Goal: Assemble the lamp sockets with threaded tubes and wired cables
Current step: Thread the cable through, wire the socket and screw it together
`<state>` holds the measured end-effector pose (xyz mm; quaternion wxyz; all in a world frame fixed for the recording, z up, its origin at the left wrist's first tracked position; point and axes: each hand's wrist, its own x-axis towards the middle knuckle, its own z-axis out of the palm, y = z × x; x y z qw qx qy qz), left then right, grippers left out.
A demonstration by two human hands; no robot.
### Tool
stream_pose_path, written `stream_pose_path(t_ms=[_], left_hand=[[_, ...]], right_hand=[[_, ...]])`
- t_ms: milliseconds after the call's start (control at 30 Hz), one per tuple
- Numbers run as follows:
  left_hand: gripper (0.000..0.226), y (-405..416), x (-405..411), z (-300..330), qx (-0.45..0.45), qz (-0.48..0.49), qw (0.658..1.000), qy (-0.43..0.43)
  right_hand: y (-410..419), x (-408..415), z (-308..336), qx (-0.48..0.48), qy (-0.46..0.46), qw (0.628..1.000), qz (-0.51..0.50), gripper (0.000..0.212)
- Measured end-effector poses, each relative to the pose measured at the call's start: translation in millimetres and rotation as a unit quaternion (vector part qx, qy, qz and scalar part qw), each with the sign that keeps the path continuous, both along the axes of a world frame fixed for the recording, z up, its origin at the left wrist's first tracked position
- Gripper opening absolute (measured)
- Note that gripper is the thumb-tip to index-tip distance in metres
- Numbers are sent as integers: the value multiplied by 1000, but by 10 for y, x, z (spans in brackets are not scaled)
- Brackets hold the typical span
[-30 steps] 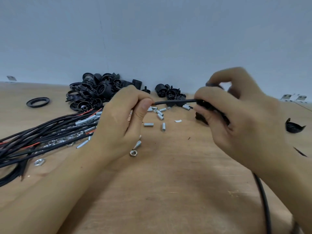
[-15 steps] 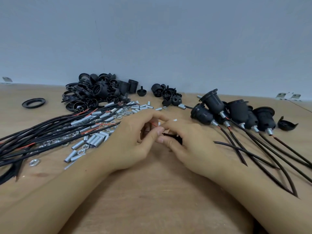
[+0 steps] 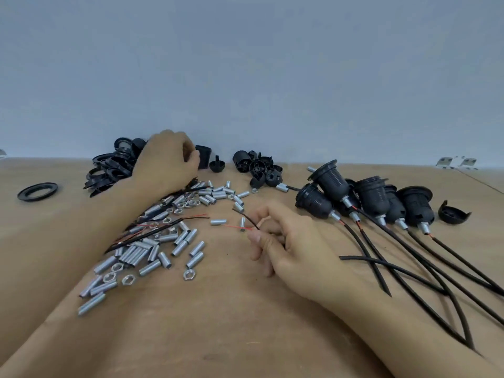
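The right hand (image 3: 286, 241) rests on the brown wooden table (image 3: 218, 323) near the middle, its thumb and fingers pinching a thin black cable with bared red and black wire ends (image 3: 246, 221) that point left. The left hand (image 3: 166, 159) reaches to the far side, fingers curled at the pile of loose black plastic socket shells (image 3: 109, 170); what it grips, if anything, I cannot tell. Between the hands lies a scatter of short silver threaded metal tubes and hex nuts (image 3: 163, 241), too many to count. To the right, five assembled black lamp sockets with tubes and cables (image 3: 373, 197) lie side by side, well apart from the left hand. A smaller cluster of black socket bases (image 3: 259, 167) sits behind the tubes, one flat black ring (image 3: 37, 191) far left, one black cap (image 3: 452, 212) far right. Half a second ago both hands met at the centre; since then the left hand has gone out to the pile.
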<state>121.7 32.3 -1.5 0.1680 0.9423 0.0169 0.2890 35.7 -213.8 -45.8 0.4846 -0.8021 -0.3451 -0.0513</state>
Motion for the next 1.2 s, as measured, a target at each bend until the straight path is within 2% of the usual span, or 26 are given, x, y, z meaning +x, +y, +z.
stream_pose_path(t_ms=[133, 233, 333, 400, 467, 533, 600, 633, 667, 733, 767, 800, 833, 900, 1033, 1100, 1200], left_hand=[[43, 244, 486, -54, 142, 108, 975, 131], [46, 318, 599, -160, 149, 118, 975, 114], [48, 286, 589, -158, 146, 84, 982, 86], [45, 240, 527, -110, 95, 47, 993, 58], [46, 138, 392, 21, -29, 12, 999, -11], [53, -65, 114, 179, -178, -35, 980, -79], [46, -341, -305, 207, -309, -100, 940, -103], [39, -480, -549, 144, -382, -146, 908, -90], [32, -617, -796, 62, -474, -198, 856, -58], [21, -836, -1178, -116, -668, -287, 686, 44], [18, -906, -1295, -192, -727, -297, 612, 90], [20, -960, -1356, -249, -760, -285, 570, 129], [25, -994, -1371, -288, -779, -268, 545, 158], [36, -1016, -1349, -318, -794, -249, 520, 191], [43, -992, -1254, -311, -815, -248, 471, 229], [41, -979, -1236, -346, -809, -257, 468, 247], [33, -985, -1217, -386, -798, -257, 480, 258]], right_hand=[[-7, 54, -15, 49, 58, 997, 2, 21], [-14, 62, -32, 72, 93, 993, 9, 18], [-2, 56, -36, 80, 104, 991, -1, 17], [3, 48, -15, 95, 112, 989, -17, 13], [-3, 37, 16, 121, 115, 986, -28, 13], [-7, 28, 56, 147, 106, 983, -38, 17], [-13, 23, 100, 164, 83, 981, -62, 19], [-20, 18, 123, 176, 74, 979, -74, 19], [-30, 8, 149, 191, 66, 976, -85, 19], [-56, -15, 197, 222, 50, 968, -103, 17], [-68, -30, 216, 231, 44, 966, -108, 15], [-81, -51, 233, 237, 39, 964, -110, 12], [-91, -68, 245, 240, 34, 964, -107, 10], [-98, -104, 250, 231, 23, 968, -96, 12], [-96, -168, 265, 190, -17, 977, -95, 19], [-96, -195, 283, 169, -48, 979, -100, 20], [-102, -218, 304, 153, -73, 980, -100, 18]])
